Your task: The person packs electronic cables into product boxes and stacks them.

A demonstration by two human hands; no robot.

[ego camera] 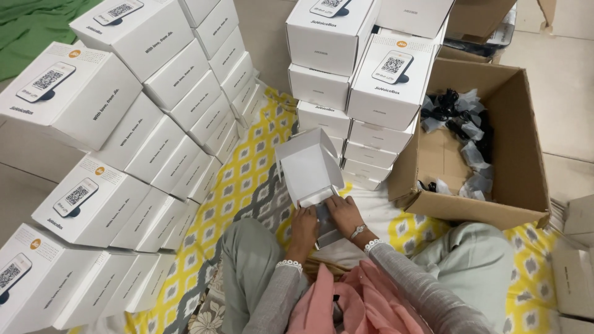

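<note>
I sit cross-legged on a yellow and grey patterned mat [247,167]. An open white cardboard box [307,166] rests in front of my knees, its lid flap raised toward the stacks. My left hand [304,227] grips the box's near edge on the left. My right hand [344,213] holds the near edge on the right, with a bracelet on the wrist. Between the hands a grey insert [323,218] shows at the box's front; what lies under it is hidden.
Tall stacks of closed white boxes [142,124] fill the left side. Another stack [359,74] stands straight ahead. An open brown carton [489,142] at the right holds black cables in clear bags. More white boxes [575,260] sit at the far right edge.
</note>
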